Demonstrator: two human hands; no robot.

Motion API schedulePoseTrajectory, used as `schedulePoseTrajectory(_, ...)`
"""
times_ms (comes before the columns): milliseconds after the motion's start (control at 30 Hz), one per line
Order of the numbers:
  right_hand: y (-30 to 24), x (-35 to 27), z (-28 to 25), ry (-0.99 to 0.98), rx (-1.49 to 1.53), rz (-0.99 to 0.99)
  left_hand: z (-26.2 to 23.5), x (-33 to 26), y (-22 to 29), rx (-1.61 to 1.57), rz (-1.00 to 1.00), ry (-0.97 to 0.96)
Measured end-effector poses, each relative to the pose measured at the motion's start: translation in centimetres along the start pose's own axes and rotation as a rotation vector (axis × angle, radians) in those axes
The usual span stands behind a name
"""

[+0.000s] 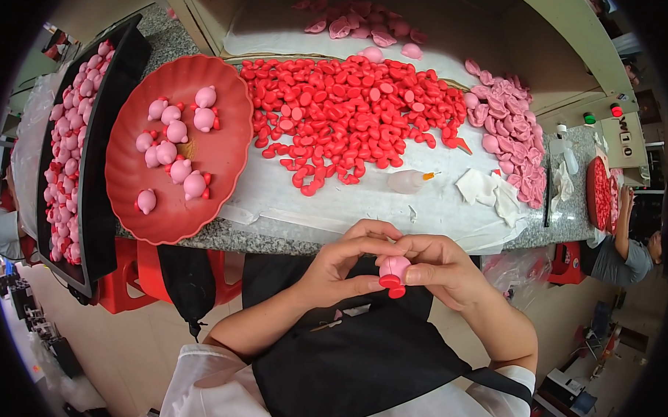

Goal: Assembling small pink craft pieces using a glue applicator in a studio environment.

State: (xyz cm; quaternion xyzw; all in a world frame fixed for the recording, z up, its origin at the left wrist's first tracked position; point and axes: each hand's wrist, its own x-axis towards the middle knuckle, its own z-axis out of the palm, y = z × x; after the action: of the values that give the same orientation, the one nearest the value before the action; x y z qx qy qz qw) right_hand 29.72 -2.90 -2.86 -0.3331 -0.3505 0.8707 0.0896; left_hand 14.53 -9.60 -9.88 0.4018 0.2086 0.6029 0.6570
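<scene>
In front of my apron, just off the table edge, a small round pink toy figure (395,266) with red foot-like parts (392,284) at its lower side is held between my two hands. My left hand (347,260) is closed on its left side, thumb by the red parts and fingers curled over the top. From the right, my right hand (444,267) pinches it, with the thumb across its front. A thin dark line runs over the pink surface. Beyond the hands, a heap of curved red parts (352,106) covers the paper-lined worktop (304,222).
Left stands a scalloped red tray (229,153) with several pink-and-red figures, then a black bin (115,157) of more. Folded pink pieces (510,126) lie at right. A squeeze bottle with a needle tip (408,182) and crumpled tissue (489,192) lie nearer. A co-worker's arm (624,226) shows far right.
</scene>
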Motion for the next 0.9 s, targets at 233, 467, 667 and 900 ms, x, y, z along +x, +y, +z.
schedulePoseTrajectory(233,1.1,0.4,-0.1,-0.056,0.113,-0.016,0.1,-0.1,0.2,0.04,-0.013,0.01)
schedulePoseTrajectory(467,1.3,0.4,0.2,-0.005,0.119,-0.079,0.3,-0.3,0.8,-0.009,-0.069,0.088)
schedulePoseTrajectory(667,0.8,0.1,1.7,0.363,-1.047,-0.821,1.5,-1.3,2.7,0.138,-0.025,0.17)
schedulePoseTrajectory(900,2.0,1.1,2.6,0.434,-1.157,-0.996,2.1,-1.7,1.7,0.028,0.077,0.238)
